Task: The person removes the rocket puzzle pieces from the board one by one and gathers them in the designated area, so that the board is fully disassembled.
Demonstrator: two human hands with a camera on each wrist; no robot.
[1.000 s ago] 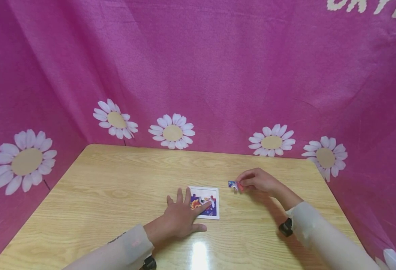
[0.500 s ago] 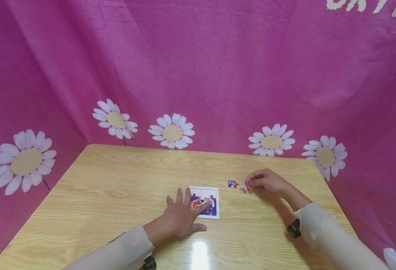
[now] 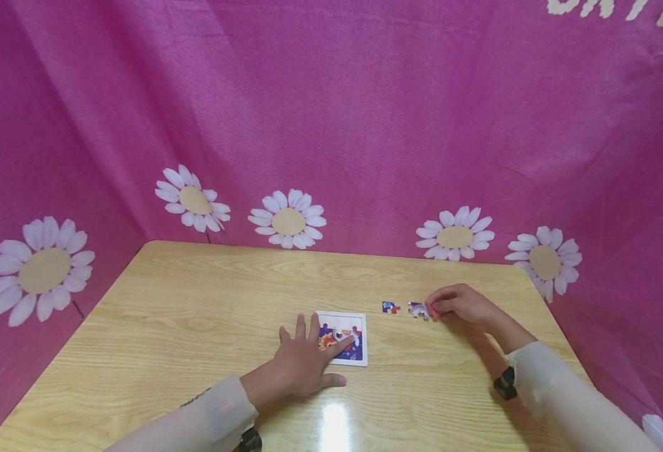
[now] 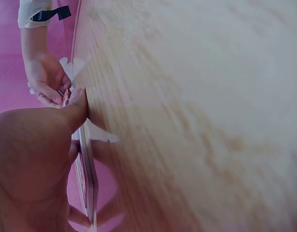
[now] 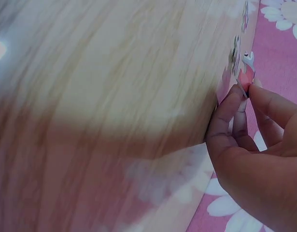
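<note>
My left hand lies spread over a small square puzzle board with a white border, its fingers straight on the picture and partly covering it. In the left wrist view the board shows edge-on beneath the fingers. To the right, my right hand pinches a red and white jigsaw piece between thumb and fingertip, tilted close over the table. Just left of that piece lies a purple and white jigsaw piece, overlapping it in the head view. Farther left is a blue and red jigsaw piece.
The wooden table has a rounded far edge against a magenta curtain printed with white daisies. A bright light reflection shows near the front of the tabletop. A black band is on the right wrist.
My right hand has moved right with the pinched piece. The blue and red piece, then the purple and white one, have come to lie on the table behind it. My left hand stays put.
</note>
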